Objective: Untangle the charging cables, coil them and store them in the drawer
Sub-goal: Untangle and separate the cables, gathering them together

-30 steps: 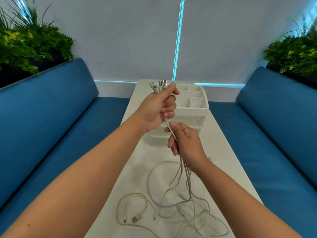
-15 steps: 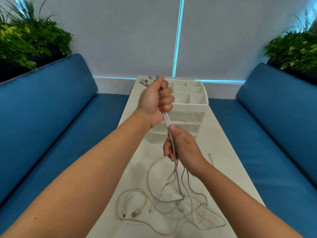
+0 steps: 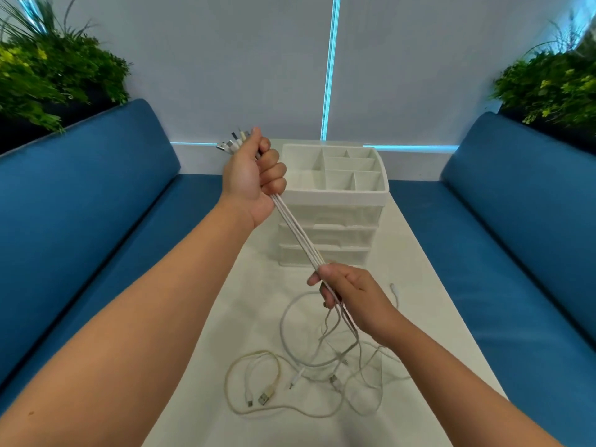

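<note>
Sliding nearer along the bundle of thin white charging cables (image 3: 298,235), the right hand (image 3: 350,293) closes loosely round it, seemingly to comb out tangles on the white desk (image 3: 258,285), while the left hand (image 3: 253,179) fists the plug ends before the white plastic drawer organiser (image 3: 335,217).

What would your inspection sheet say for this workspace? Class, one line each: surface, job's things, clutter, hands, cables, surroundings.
Surface: white table, long and narrow.
Job's things: white drawer unit, drawers closed, open tray on top.
Clutter: nothing seen.
Hands: left hand grips the plug ends; right hand holds the same bundle lower down.
Cables: white cables taut between the hands, loose ends tangled on the table; yellowish cable lies apart.
Surroundings: blue sofas both sides, plants behind.
</note>
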The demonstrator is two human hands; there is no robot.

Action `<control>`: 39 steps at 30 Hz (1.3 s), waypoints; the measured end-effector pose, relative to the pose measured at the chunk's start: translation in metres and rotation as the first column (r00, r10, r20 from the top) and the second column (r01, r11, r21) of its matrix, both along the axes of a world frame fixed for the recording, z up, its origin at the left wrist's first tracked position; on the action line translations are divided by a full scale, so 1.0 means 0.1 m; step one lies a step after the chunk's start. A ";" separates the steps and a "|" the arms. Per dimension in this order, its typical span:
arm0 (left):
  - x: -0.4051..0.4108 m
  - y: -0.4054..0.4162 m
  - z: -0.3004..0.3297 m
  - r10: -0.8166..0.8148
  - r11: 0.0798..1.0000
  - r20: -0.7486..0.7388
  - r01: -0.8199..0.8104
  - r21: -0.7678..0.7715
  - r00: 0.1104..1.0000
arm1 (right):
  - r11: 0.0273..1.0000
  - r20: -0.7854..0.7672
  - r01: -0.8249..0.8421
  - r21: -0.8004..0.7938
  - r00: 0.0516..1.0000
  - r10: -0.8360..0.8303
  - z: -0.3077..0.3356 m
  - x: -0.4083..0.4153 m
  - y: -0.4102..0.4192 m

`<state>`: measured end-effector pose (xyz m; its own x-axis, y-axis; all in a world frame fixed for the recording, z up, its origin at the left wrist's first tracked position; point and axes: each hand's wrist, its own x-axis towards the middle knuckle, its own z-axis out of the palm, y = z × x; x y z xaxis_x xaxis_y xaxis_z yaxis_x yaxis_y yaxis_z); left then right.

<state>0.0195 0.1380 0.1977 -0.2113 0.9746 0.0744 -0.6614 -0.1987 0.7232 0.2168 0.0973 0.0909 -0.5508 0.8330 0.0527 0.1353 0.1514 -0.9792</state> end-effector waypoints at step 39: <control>-0.36 0.06 0.18 0.198 0.979 0.117 -0.204 0.033 0.973 | 0.944 0.436 0.148 0.295 0.858 -0.271 -0.01 0.45 0.31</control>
<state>-0.0168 0.1443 0.2154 -0.4120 0.9075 0.0815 -0.6811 -0.3662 0.6340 0.2614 0.1284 0.0897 -0.3753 0.9255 0.0503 0.6197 0.2909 -0.7289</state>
